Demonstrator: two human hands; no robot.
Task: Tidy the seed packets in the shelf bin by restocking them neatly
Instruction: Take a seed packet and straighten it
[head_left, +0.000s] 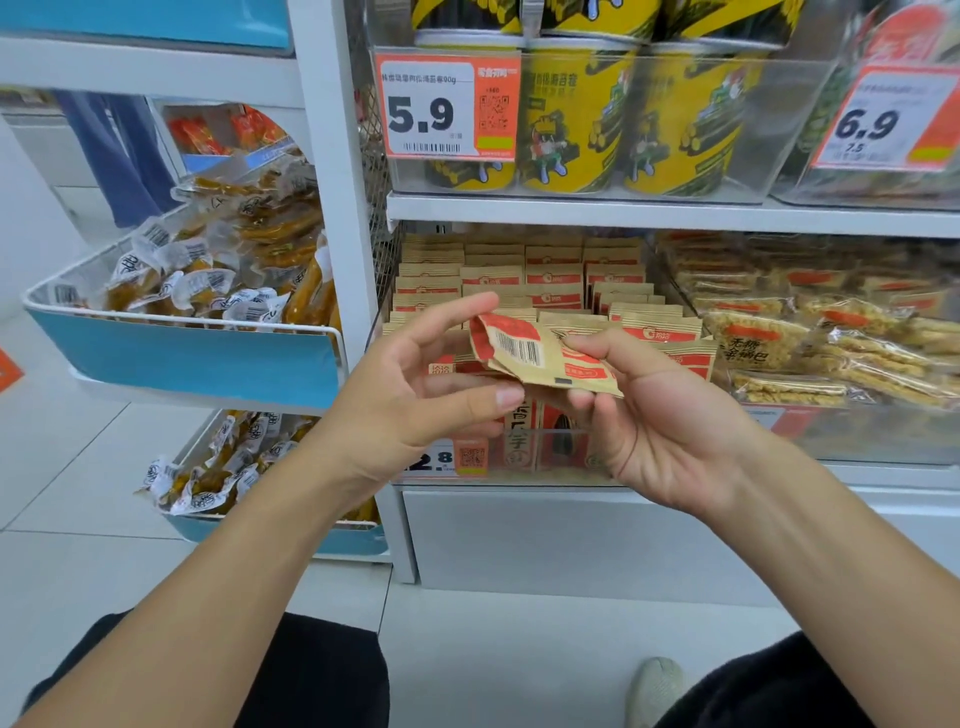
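1. Two hands meet in front of the bin (519, 467), which sits on the lower shelf (857, 475) of a white rack.
2. Between them is a packet (540, 358), brown paper with red panels and a barcode, tilted with its barcode end up and to the left.
3. Right hand (670, 415): palm up, thumb on top of the packet's right part and fingers curled under it, so it pinches the packet.
4. Left hand (415, 384): fingers loosely spread, index finger reaching over the packet's upper left corner, thumb pointing right just below the lower edge. I cannot tell whether either one touches the paper.
5. The held packet hangs in front of and slightly above the bin's front rows, apart from the stock.
6. Rows (519, 275) of matching packets stand upright inside the bin, filling it back to the rear; the front ones are partly hidden behind the hands.
7. To the right of the bin lie clear bags of bars (810, 338).
8. On the shelf above stand yellow cups (576, 124), with price tags (447, 106) reading 5.9 and 6.9.
9. At left, blue trays (197, 358) hold vacuum-packed snacks (234, 260).
10. Below, dark trouser legs and a shoe (654, 691) show on the white floor (78, 467).
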